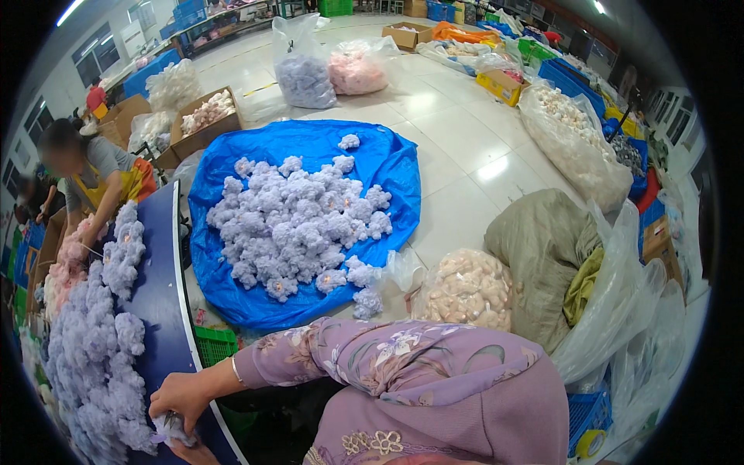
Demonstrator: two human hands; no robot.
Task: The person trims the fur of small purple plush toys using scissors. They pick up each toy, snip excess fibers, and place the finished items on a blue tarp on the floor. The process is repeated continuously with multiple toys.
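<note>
At the edge of the blue table (155,310), my right hand (184,397) reaches in from a floral lilac sleeve. Its fingers are closed on a small lavender plush piece (170,428). Below it, partly cut off by the lower edge, my left hand (194,451) grips the same piece from underneath. What the fingertips do on it is hidden. Beside my hands, a long heap of fluffy lavender plush pieces (97,364) covers the table's left part.
A blue sheet (395,178) on the floor bears many lavender plush pieces (294,217). Across the table a person (108,170) handles pink plush (66,267). Near my arm lie a clear bag of beige pieces (469,291), a grey-green sack (542,256) and a green crate (215,345).
</note>
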